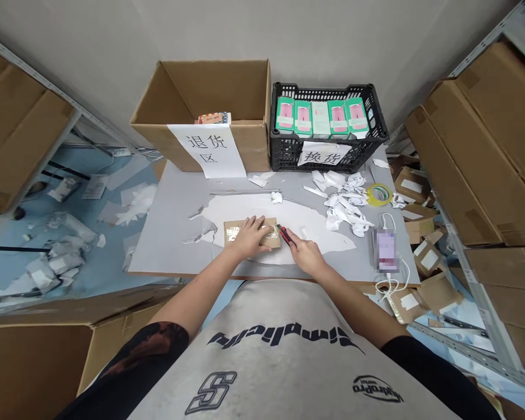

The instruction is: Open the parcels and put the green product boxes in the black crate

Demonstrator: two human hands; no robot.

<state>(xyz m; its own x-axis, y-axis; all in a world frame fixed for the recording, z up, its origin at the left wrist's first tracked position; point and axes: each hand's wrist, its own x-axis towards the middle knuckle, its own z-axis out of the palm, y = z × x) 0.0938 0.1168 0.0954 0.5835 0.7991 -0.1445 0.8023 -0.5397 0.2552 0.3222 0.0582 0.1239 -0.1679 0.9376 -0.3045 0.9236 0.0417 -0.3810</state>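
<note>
A small flat cardboard box (230,233) with shiny clear tape lies on a white sheet (254,204) on the table. My left hand (248,238) rests on top of the box, palm down with its fingers spread. In my right hand (305,252) is a red and black utility knife (284,233), gripped with its tip at the right end of the box. Whether the blade touches the cardboard is too small to tell.
Behind stand a large open carton (254,143) and a black crate (284,153) of green-and-pink boxes (303,116). Crumpled paper (345,204), a yellow tape roll (380,195) and a phone (385,251) with a white cable lie at right. Shelves with cartons (464,157) flank the table.
</note>
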